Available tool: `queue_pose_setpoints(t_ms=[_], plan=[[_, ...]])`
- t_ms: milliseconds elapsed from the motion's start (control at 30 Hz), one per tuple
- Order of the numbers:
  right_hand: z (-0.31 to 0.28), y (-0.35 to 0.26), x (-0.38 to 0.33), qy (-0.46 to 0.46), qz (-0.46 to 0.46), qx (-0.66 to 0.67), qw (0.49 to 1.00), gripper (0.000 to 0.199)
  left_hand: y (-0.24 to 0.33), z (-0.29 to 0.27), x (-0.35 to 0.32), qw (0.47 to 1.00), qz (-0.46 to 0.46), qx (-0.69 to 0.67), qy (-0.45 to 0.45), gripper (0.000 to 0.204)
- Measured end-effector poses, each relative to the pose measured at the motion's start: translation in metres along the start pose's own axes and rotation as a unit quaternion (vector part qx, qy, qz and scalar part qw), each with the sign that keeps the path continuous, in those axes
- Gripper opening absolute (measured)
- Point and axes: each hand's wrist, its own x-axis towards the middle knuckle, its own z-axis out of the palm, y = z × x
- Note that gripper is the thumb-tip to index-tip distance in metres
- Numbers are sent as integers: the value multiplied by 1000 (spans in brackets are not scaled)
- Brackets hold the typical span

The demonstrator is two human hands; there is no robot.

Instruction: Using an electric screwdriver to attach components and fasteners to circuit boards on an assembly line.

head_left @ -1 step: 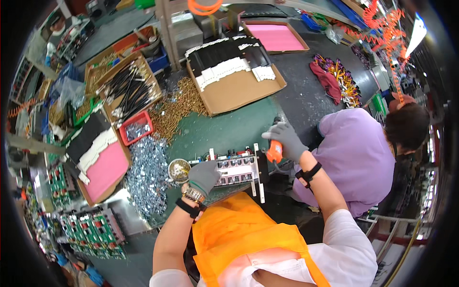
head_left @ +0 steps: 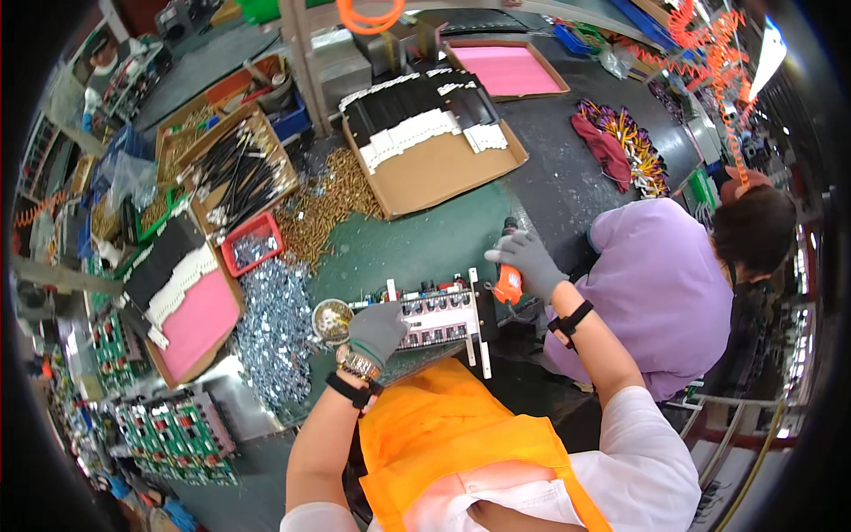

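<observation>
My gloved left hand [head_left: 378, 328] rests with curled fingers on the left end of a circuit board assembly [head_left: 441, 317], a long unit with rows of dark square parts and white strips at its right end. To the right of it, my gloved right hand [head_left: 530, 260] is wrapped round an orange and black power screwdriver [head_left: 507, 285]. The tool is held up beside the assembly, apart from it. Close by my left hand stands a round cup [head_left: 332, 319] of small metal parts. My left fingertips are partly hidden.
Heaps of silvery metal pieces [head_left: 270, 332] and brass-coloured screws [head_left: 324, 208] lie left. A red bin [head_left: 252, 243] and a cardboard tray [head_left: 448, 182] of black and white strips stand beyond. At right sits a co-worker in purple [head_left: 660, 288]. Green circuit boards [head_left: 177, 434] are stacked lower left.
</observation>
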Motion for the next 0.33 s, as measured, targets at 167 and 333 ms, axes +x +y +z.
queue_pose_setpoints(t_ms=[167,333], plan=[[61,6,-39,-65,185,13,980,51,-3,-3,-4,999,-17,-20,-18,28],[79,-50,-89,138,191,163,958,38,2,-5,-44,979,28,-153,131,35]])
